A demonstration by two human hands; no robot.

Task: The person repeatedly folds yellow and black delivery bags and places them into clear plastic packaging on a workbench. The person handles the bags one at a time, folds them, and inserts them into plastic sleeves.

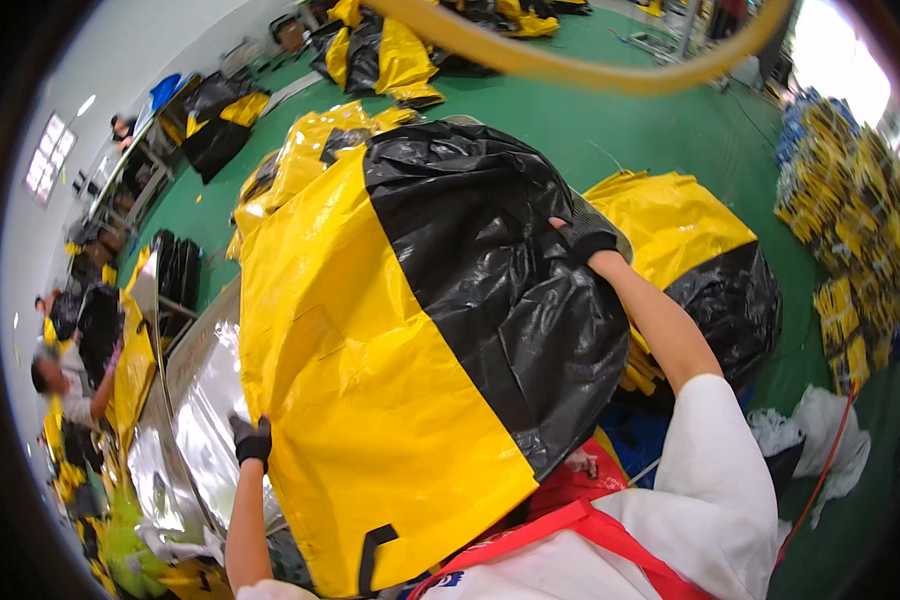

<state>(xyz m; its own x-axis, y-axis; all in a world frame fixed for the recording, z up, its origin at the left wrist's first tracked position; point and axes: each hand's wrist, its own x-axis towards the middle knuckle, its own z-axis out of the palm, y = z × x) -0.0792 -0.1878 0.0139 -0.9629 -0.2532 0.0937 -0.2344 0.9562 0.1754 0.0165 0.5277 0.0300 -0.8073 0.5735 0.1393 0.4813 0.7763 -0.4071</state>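
Observation:
A large glossy yellow and black tarpaulin sheet (370, 350) spreads in front of me, wrinkled on its black side. A short black strap (374, 552) shows on its yellow part near my body. My left hand (251, 441), in a black glove with bare fingertips, is closed on the sheet's left edge. At the black part's far right edge, my right hand (585, 240), gloved the same way, grips the material; most of its fingers are hidden. Under the sheet, to the left, shows a shiny metal-like table surface (205, 370).
Folded yellow and black tarpaulin pieces (670, 220) are piled just right of the sheet. Another yellow heap (305, 150) lies beyond it. Tall stacked bundles (850, 230) stand far right, near white plastic bags (830, 430). A blurred yellow hoop (610, 70) crosses overhead. A co-worker (65, 385) handles similar material at left.

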